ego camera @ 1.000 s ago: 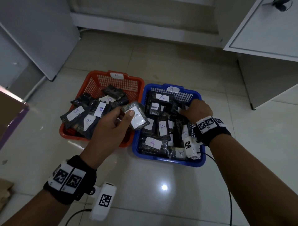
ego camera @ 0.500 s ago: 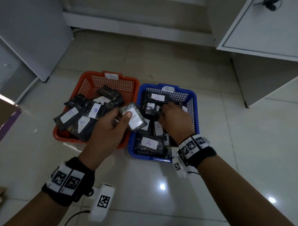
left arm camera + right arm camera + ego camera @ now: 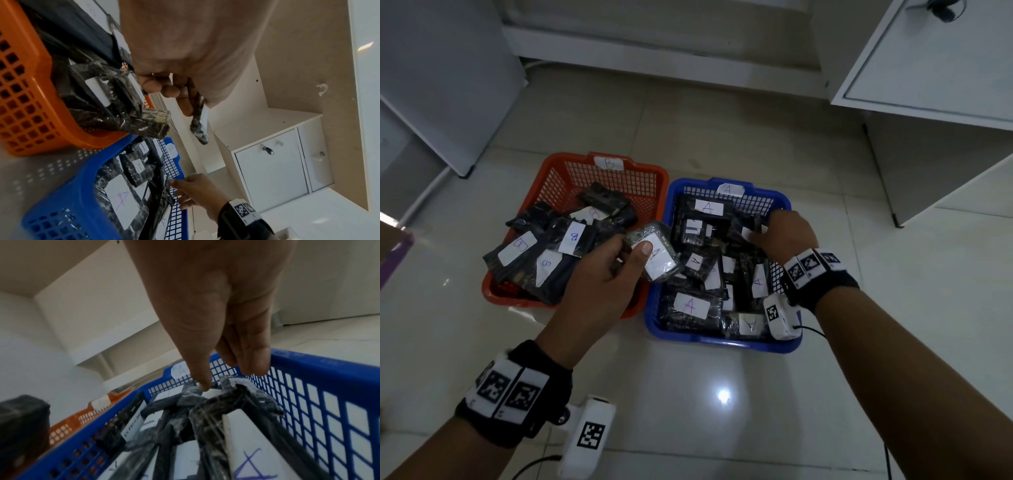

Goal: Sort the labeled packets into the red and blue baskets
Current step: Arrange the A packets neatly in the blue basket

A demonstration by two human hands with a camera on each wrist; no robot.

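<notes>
The left hand (image 3: pixel 599 287), in the lower centre of the head view, pinches a clear-wrapped packet (image 3: pixel 654 257) between thumb and curled fingers; the packet is held over the seam between the two baskets, its long axis running from upper left to lower right of the frame, its white label marked "A" facing up. In the left wrist view the same packet (image 3: pixel 199 123) is seen edge-on below the fingers. The right hand (image 3: pixel 784 236) sits at the right of the frame inside the blue basket (image 3: pixel 722 339), fingers extended down onto the packets near the right wall; half a second ago it was over the basket's middle. The blue basket, tagged "A", holds dark packets labelled "A". Further left, the red basket (image 3: pixel 510 294), tagged "B", holds dark packets labelled "B". Both stand on the tiled floor (image 3: pixel 722 113).
</notes>
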